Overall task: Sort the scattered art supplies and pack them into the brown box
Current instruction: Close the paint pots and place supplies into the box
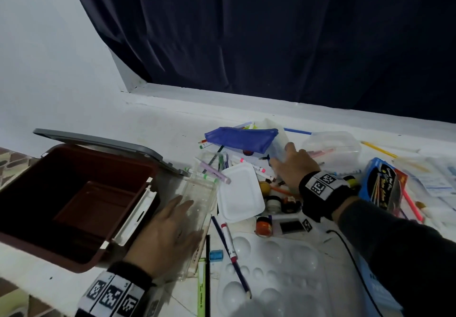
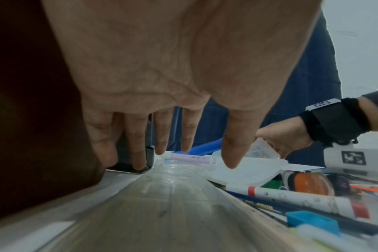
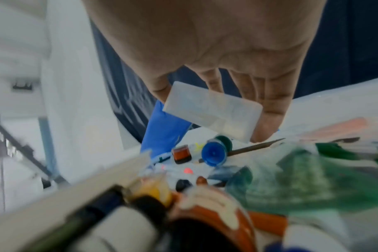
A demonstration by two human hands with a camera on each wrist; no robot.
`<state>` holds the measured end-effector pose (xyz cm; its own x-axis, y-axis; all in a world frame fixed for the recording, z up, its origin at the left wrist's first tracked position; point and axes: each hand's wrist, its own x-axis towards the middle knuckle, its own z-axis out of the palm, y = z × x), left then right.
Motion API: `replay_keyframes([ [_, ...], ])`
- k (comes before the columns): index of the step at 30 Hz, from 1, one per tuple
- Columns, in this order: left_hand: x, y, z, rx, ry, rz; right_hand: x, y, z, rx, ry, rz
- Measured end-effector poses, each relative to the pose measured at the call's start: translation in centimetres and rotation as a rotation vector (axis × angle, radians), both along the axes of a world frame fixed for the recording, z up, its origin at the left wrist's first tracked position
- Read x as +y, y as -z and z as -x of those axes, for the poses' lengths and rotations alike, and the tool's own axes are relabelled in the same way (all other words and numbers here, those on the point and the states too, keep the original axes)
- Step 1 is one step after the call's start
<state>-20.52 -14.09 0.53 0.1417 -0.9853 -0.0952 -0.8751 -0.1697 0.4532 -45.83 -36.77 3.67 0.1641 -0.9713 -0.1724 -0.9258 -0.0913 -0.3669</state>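
Left hand [image 1: 170,237] lies flat, fingers [image 2: 138,136] straight, on the clear case [image 1: 197,200] just beside the open brown box [image 1: 74,203] on the table [image 1: 158,129]. Rightward sit a white lid [image 1: 240,193] and scattered markers. Right hand [image 1: 293,166] has its fingers [image 3: 268,105] curled round a small translucent box [image 3: 211,110], lifted above the paint pots [image 3: 214,154].

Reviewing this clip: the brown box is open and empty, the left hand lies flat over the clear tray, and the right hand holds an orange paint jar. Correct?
One thing is wrong. The right hand holds a small translucent plastic case, not a paint jar, as the right wrist view shows. The brown box is open and empty, and the left hand lies flat over the clear tray.
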Motion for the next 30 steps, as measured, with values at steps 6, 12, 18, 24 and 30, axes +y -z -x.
replay_keyframes([
  [6, 1.7, 1.0, 0.0, -0.044, 0.041, -0.029, 3.0, -2.9, 4.0, -0.41, 0.113, 0.051],
  [12, 1.7, 0.9, 1.2, -0.215, 0.024, -0.133, 8.1, -2.6, 7.9, -1.37, 0.335, -0.334],
  [18, 3.2, -1.2, 3.1, -0.285, -0.104, -0.264, 12.4, -1.4, 9.8, -1.529, 0.164, -0.573],
  [24, 5.1, -0.8, 4.4, -0.294, -0.194, -0.277, 14.4, -1.4, 10.9, -1.439, 0.043, -0.602],
  [30, 4.2, -0.4, 3.7, -0.209, -0.243, -0.221, 16.0, -0.2, 11.6, -1.37, 0.004, -0.593],
])
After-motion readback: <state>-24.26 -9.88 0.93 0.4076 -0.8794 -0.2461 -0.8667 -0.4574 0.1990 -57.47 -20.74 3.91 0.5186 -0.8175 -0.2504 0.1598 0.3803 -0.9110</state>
